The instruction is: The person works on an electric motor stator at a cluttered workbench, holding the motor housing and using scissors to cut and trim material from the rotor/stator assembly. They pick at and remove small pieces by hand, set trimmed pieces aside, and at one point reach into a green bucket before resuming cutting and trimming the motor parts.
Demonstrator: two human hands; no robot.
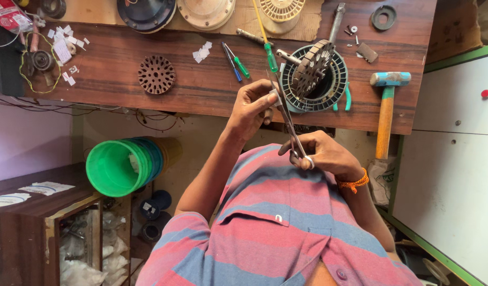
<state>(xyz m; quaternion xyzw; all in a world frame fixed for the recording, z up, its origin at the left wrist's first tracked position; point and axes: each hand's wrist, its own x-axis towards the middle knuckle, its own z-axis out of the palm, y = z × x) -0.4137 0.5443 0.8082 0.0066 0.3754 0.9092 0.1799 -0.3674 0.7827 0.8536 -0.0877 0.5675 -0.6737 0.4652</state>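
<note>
wooden bench point(201, 90) spans the upper frame, at 12 o'clock from the hands. a stack of green buckets point(114, 169) sits below it at 9 o'clock

black slotted ring with a toothed core point(313, 71) rests on the bench at 1 o'clock, just beyond the left hand. blue-headed hammer point(386, 114) lies at 3 o'clock, its handle hanging over the bench edge. brown slotted disc point(156, 74) lies at 10 o'clock, well apart

scissors point(289, 124) are held over the bench edge. the right hand point(326, 156) has fingers closed through the loops, and the blades point to 11 o'clock, reaching the left hand point(252, 108). the left hand pinches a small pale slip point(274, 97), thumb and fingers pressed together on it, right at the blades. whether the blades meet on it cannot be told

green-handled screwdriver point(270, 55) lies at 12 o'clock

cut white slips point(202, 52) lie at 11 o'clock, with a further scatter of slips point(64, 39) at 10 o'clock

judgement: cutting is well under way, with many slips already made. the slip in hand appears uncut, and none show fitted in the ring
</note>
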